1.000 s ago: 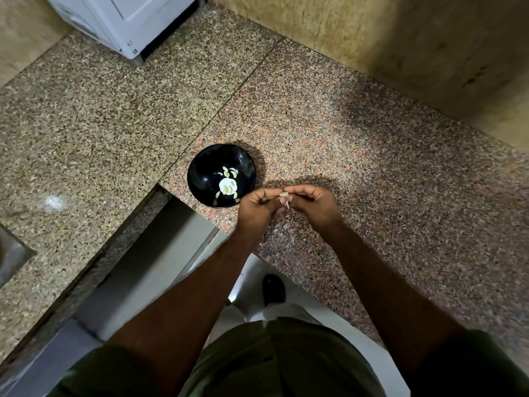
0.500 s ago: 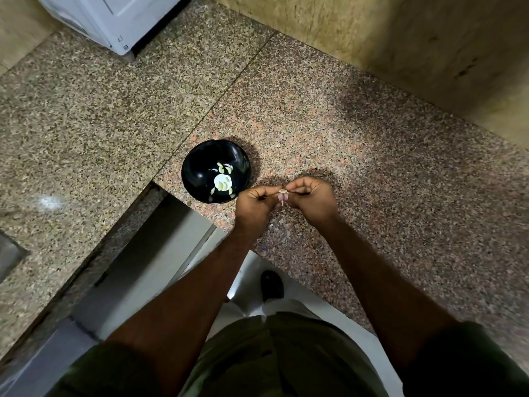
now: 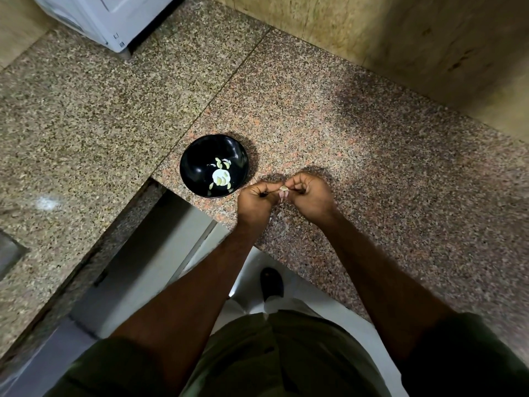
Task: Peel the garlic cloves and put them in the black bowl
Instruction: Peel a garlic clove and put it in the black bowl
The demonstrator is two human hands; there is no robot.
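A black bowl (image 3: 197,161) sits on the granite counter (image 3: 372,173) near its front edge, with several pale peeled garlic cloves (image 3: 221,176) inside. Just right of the bowl, my left hand (image 3: 254,200) and my right hand (image 3: 310,193) meet above the counter. Both pinch one small garlic clove (image 3: 283,189) between their fingertips, with a strip of skin hanging below it. Most of the clove is hidden by my fingers.
Bits of papery garlic skin (image 3: 279,214) lie on the counter under my hands. A white appliance (image 3: 114,15) stands at the back left. The wall (image 3: 415,38) runs along the back right. The counter's inner corner opens onto floor and my foot (image 3: 271,283).
Both hands stay together on the clove, working its skin; the right hand's fingers have curled in more. The camera has shifted slightly, nothing else moved.
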